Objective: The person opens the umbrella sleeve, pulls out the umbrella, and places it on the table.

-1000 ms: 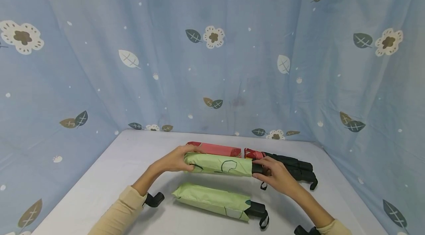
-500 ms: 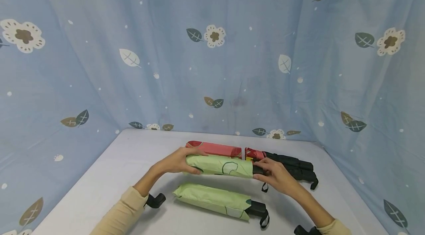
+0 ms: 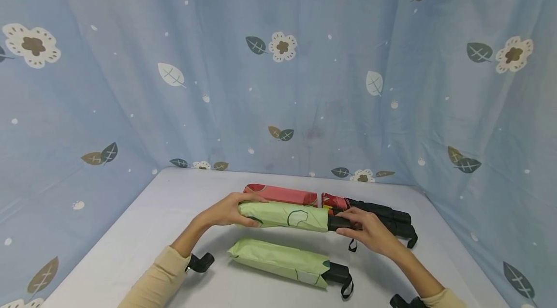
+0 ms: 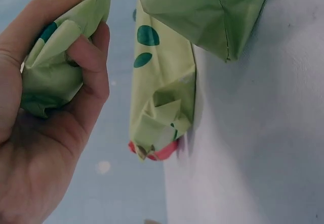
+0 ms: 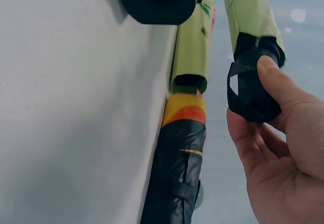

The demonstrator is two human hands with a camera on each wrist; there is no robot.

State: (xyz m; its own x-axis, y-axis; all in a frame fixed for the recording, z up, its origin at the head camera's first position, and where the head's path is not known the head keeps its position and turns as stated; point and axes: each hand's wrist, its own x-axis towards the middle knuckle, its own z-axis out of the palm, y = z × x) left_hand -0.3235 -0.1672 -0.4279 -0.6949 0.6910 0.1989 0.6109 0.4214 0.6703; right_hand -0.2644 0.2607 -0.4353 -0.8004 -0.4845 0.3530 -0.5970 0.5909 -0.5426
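A green-sleeved folded umbrella (image 3: 283, 216) is held level above the table between both hands. The left hand (image 3: 230, 210) grips its left end; in the left wrist view the fingers (image 4: 93, 57) curl round the crumpled green sleeve (image 4: 53, 80). At the other end the right hand (image 3: 367, 230) pinches the black handle (image 3: 338, 223), with thumb and fingertips on it and a strap loop (image 5: 240, 97) beside them. A second green-sleeved umbrella (image 3: 278, 262) lies in front, its black handle (image 3: 337, 272) pointing right.
Behind the held umbrella lie a red sleeve (image 3: 283, 194), another green sleeve (image 4: 164, 82) and, to the right, black folded umbrellas (image 3: 393, 221), one with a yellow and orange end (image 5: 185, 113). A patterned blue curtain (image 3: 322, 105) surrounds the white table (image 3: 196, 187).
The held umbrella has shifted slightly left with the left hand. My right hand has moved slightly right along the handle, and more of the black handle shows.
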